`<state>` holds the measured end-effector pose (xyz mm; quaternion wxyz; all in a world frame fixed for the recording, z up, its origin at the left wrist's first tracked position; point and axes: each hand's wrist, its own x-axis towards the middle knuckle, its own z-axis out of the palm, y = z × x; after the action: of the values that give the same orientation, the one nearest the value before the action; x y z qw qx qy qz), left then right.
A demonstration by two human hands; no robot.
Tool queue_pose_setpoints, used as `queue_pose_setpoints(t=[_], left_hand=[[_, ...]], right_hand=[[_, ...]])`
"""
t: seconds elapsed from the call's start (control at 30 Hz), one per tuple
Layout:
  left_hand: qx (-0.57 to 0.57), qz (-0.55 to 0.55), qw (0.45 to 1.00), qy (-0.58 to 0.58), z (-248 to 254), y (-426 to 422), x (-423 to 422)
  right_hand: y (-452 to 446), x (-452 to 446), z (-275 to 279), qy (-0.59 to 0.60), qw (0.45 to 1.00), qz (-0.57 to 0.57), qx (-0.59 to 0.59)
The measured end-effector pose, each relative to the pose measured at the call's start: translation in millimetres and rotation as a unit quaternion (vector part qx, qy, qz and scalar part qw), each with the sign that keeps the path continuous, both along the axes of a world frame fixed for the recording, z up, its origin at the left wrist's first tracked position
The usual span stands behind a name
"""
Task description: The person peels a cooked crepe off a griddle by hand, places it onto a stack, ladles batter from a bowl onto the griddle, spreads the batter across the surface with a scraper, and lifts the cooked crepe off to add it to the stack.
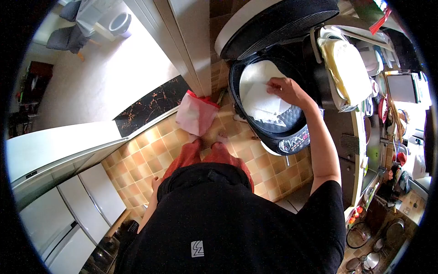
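- By my hip, next to my black T-shirt (pixel 219 214), hangs my left hand (pixel 156 183); its fingers are partly hidden, so I cannot tell whether they are curled.
- My right hand (pixel 287 91) reaches over the electric griddle (pixel 233 86), fingertips gathered, apparently pinching the white paper towel (pixel 262 101) by its upper part.
- The paper towel lies inside the griddle, spread over its dark, textured plate (pixel 297 118). I judge it light, limp and easily torn, so best held by a doubled fold.
- Behind, the griddle's lid (pixel 278 29) stands raised.
- Down on the tiled floor (pixel 155 150), near my feet, sits a pinkish bag (pixel 196 114).
- Farthest off, a white bucket (pixel 120 23).
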<state>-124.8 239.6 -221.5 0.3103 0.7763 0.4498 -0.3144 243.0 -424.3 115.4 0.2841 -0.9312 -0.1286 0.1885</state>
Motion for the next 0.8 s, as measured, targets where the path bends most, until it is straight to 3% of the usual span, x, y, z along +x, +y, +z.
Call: queue_pose_setpoints(t=[0.17,0.3,0.4,0.63,0.8], left_hand=[[-0.017,-0.008,1.0,0.009,-11,11,-9],[-0.011,-0.017,1.0,0.019,-3,6,-6],[-0.031,0.046,0.998,-0.029,0,0,-8],[0.013,0.007,0.999,-0.041,24,-11,12],[-0.004,-0.05,0.999,-0.016,16,2,24]], right_hand=[[-6,25,-18,-0.057,0.994,-0.047,0.08],[-13,31,-25,-0.043,0.983,-0.157,0.08],[-20,30,-29,-0.046,0.976,-0.196,0.081],[-32,14,-38,-0.053,0.935,-0.331,0.116],[-36,-5,-30,-0.046,0.915,-0.397,0.061]])
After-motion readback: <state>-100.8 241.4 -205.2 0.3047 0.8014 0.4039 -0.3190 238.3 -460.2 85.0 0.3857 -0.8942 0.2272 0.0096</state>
